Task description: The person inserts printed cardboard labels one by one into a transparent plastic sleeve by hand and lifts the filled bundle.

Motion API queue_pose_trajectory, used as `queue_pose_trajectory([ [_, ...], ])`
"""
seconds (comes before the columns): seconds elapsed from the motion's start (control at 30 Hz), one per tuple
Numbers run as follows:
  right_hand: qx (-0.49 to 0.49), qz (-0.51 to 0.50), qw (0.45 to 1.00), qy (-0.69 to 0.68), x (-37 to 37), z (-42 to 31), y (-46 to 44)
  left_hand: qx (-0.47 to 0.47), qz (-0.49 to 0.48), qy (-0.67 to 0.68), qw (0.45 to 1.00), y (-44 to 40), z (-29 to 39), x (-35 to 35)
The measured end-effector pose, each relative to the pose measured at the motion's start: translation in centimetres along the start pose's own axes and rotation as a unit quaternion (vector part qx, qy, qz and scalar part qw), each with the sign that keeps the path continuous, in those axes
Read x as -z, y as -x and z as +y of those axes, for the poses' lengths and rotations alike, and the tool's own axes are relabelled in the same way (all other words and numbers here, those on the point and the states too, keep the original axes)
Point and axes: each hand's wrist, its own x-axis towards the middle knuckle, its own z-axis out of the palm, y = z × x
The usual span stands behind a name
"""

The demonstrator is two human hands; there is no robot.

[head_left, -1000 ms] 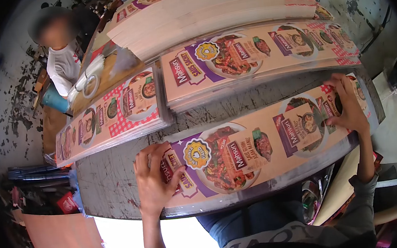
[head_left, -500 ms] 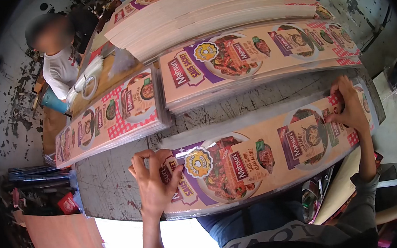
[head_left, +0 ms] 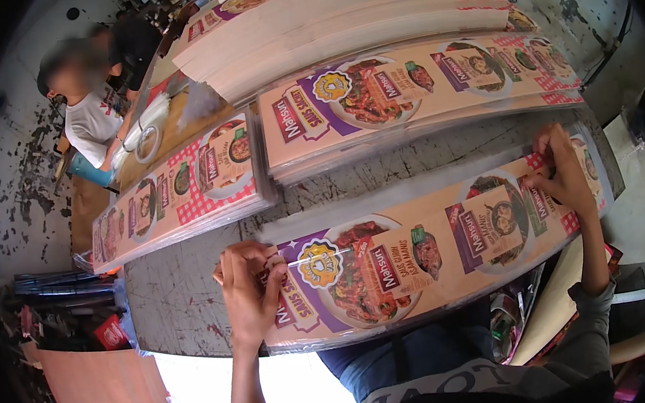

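Observation:
A long printed food-advert sheet (head_left: 444,256) in a clear plastic sleeve lies along the near side of the table. At its left end, my left hand (head_left: 249,288) pinches the sleeve's edge between thumb and curled fingers. A taut, shiny crease in the plastic runs rightward from those fingers. My right hand (head_left: 562,173) grips the sheet's far edge near the right end, its thumb on the printed face and its other fingers bent over the edge. What lies under the sheet is hidden.
Behind lies a pile of sleeved sheets (head_left: 376,108), with another pile (head_left: 175,187) to the left. A tall stack of printed sheets (head_left: 368,25) stands farther back on the scratched grey table (head_left: 185,298). Two people are at the back left, one in a white shirt (head_left: 94,133).
My left hand has closed its thumb toward its fingers and shifted slightly left, drawing a crease in the plastic. The right hand stays nearly in place. A second person shows more at the back.

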Motion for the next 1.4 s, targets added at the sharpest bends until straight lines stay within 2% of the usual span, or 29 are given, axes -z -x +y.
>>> queue_pose_trajectory([
  [0.17,-0.004,0.004,1.000,-0.006,-0.6,0.5,-0.2,-0.008,0.007,-0.021,1.000,-0.3,0.1,-0.3],
  [0.37,0.063,0.008,0.998,-0.009,-0.3,0.3,-0.5,-0.011,0.020,-0.018,1.000,-0.2,-0.3,-0.4],
  [0.6,0.060,0.002,0.998,-0.001,-0.5,0.7,-0.3,0.002,0.042,-0.028,0.999,-0.1,-0.3,-0.5],
  [0.7,0.030,-0.030,0.999,0.031,-0.3,0.0,-0.5,0.013,0.045,-0.038,0.998,-0.1,-0.2,-0.2],
  [0.77,0.043,-0.027,0.998,0.028,-0.1,0.2,-0.4,0.048,0.016,-0.020,0.999,-0.3,-0.3,0.1],
  [0.83,0.036,-0.036,0.999,-0.015,0.5,0.2,-0.4,0.016,0.024,-0.072,0.997,-0.5,-1.3,0.3],
  [0.9,0.028,-0.028,0.999,0.003,1.8,2.1,-0.2,0.066,-0.017,0.105,0.992,-0.4,-1.9,0.6],
  [1.03,0.016,0.002,0.997,0.071,4.2,6.9,1.3,0.037,-0.010,0.091,0.995,-0.2,-2.1,0.7],
  [1.07,0.020,0.003,0.997,0.072,4.3,7.4,1.5,0.028,-0.005,0.087,0.996,-0.2,-2.0,0.6],
  [1.13,-0.040,0.032,0.998,0.038,4.2,8.1,2.0,0.021,0.000,0.084,0.996,-0.3,-1.9,0.3],
  [1.33,-0.050,0.057,0.997,0.024,3.7,8.3,2.2,0.008,0.009,0.062,0.998,-0.3,-1.5,0.2],
  [1.4,-0.060,0.058,0.996,0.021,3.6,8.5,2.2,0.041,0.014,0.079,0.996,-0.1,-1.2,0.2],
])
